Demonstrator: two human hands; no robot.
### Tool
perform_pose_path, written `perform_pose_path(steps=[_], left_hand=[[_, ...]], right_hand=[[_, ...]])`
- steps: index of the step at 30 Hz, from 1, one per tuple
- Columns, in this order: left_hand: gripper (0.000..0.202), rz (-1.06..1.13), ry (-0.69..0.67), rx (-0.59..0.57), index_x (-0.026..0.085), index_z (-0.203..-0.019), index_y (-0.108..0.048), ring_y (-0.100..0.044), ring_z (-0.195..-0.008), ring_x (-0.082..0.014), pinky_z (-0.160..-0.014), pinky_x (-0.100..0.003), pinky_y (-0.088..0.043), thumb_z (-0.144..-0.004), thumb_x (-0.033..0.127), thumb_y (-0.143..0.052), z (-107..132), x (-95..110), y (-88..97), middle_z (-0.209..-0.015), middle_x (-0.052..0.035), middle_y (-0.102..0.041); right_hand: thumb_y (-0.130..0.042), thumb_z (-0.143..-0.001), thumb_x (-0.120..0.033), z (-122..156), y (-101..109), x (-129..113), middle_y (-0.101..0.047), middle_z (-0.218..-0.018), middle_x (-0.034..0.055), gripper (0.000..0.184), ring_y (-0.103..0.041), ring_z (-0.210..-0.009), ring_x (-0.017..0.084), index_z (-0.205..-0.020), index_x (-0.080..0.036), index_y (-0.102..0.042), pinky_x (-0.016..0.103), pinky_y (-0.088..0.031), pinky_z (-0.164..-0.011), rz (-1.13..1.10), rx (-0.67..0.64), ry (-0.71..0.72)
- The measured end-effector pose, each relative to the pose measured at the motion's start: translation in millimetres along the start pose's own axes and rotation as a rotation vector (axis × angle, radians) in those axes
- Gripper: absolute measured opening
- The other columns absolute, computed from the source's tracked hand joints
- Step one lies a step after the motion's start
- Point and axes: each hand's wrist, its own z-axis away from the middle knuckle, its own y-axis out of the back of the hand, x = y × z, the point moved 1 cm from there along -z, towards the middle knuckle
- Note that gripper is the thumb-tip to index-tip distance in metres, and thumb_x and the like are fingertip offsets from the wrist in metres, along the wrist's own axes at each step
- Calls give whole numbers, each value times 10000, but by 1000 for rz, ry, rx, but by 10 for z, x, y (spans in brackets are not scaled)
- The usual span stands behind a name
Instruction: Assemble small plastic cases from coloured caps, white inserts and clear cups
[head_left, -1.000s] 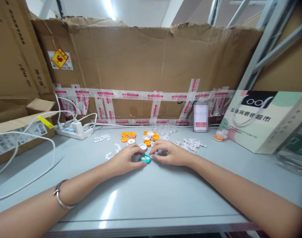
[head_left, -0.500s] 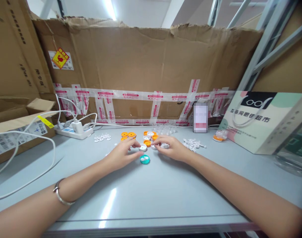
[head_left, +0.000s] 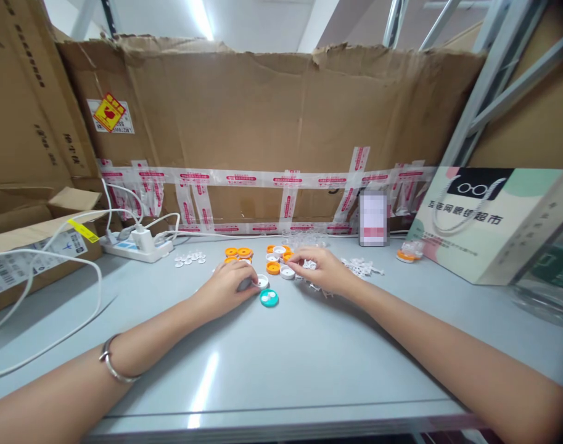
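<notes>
Hands: left hand [head_left: 229, 286] curled nearly closed, thumb and fingertip at the near-left rim of a white cup [head_left: 263, 282], apparently pinching it; right hand [head_left: 322, 271] half curled, its tips by an orange cup [head_left: 272, 272] and a second white dish [head_left: 287, 275] – I cannot tell whether it has hold of anything.
Teal cup [head_left: 269, 304]: on the table just beside the white cup, on the wearer's side, with small white pieces [head_left: 269, 296] inside; neither hand holds it.
Teal cup's risk: a low drag of the left thumb could knock it and jog those pieces out.
White cup's risk: the grip looks to be on one edge only, so lifting could tilt it or let it slip.
Right hand's risk: loose white parts [head_left: 326, 292] lie under the palm and could scatter if the wrist sweeps sideways.
Table [head_left: 263, 351]: smooth, pale grey and glossy, with a bright streak of reflected light near the front; light parts would probably slide easily on it.
Room: a large taped carton [head_left: 272, 111] stands behind, a phone [head_left: 373, 219] leaning against it; power strip [head_left: 135, 248] and cables at left, printed paper bag [head_left: 478, 225] and metal shelving at right, strip light overhead.
</notes>
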Motion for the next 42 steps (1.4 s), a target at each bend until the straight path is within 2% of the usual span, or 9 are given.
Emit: perform_pose_path(steps=[2,8,13,18,20,25,28,34,42], left_hand=[[144,55,36,11,188,-800,-594,-556,-850,-178,-790,-292,-404,-827,309,-520,-1,-4,23,-851,-30,-628],[203,401,208,-12,178,-828,-529,-513,-772,-140,-683,-246,-398,-859,350,-425,2,-51,64,-848,-11,-580],[223,551,211,-47,178,-797,-481,-451,-697,-116,-658,-229,-392,-856,378,-400,2,-30,74,-755,13,-485],[195,600,234,-47,177,-787,-465,-415,-657,-106,-610,-210,-368,-841,354,-405,-4,-17,86,-721,22,-447],[188,633,226,-61,174,-791,-470,-428,-673,-106,-625,-212,-375,-835,351,-424,-5,-37,74,-733,19,-459],[181,682,197,-104,159,-769,-507,-472,-722,-113,-683,-227,-397,-804,336,-505,-6,-102,40,-770,4,-511],[198,718,186,-127,151,-759,-520,-503,-752,-120,-713,-236,-409,-788,345,-542,-7,-111,29,-801,-11,-553],[262,843,175,-168,137,-763,-548,-568,-856,-155,-821,-294,-438,-753,392,-609,-14,-81,8,-904,-58,-619],[248,859,161,-159,140,-754,-561,-588,-906,-167,-858,-325,-443,-750,380,-623,-15,-75,2,-981,-76,-638]], right_hand=[[-535,-812,-243,0,-6,-22,-651,-766,44,160,-578,-719,144,-786,-167,-673,271,-439,-690,-1,-11,-1],[-512,-828,-248,18,-17,-106,-663,-799,49,171,-578,-753,154,-797,-177,-664,293,-445,-719,-19,-52,46],[-516,-834,-263,43,-22,-193,-671,-877,37,157,-582,-819,161,-867,-198,-655,316,-446,-785,-53,-100,97],[-526,-831,-299,55,-37,-197,-665,-859,28,163,-575,-798,161,-899,-207,-643,318,-437,-772,-61,-141,89],[-578,-791,-351,65,-66,-176,-652,-868,36,208,-568,-799,164,-915,-193,-632,311,-437,-757,-57,-170,51],[-705,-614,-500,103,-191,-161,-597,-923,53,490,-540,-835,187,-972,-187,-589,312,-437,-731,-52,-294,-74],[-733,-554,-526,122,-267,-185,-568,-933,53,542,-519,-838,192,-936,-181,-563,317,-427,-728,-44,-277,-113],[-743,-520,-544,147,-386,-212,-561,-901,48,534,-504,-842,202,-850,-183,-530,323,-406,-724,-47,-180,-179],[-711,-621,-457,145,-442,-227,-553,-870,38,375,-497,-815,182,-807,-182,-538,308,-395,-713,-48,-163,-173]])
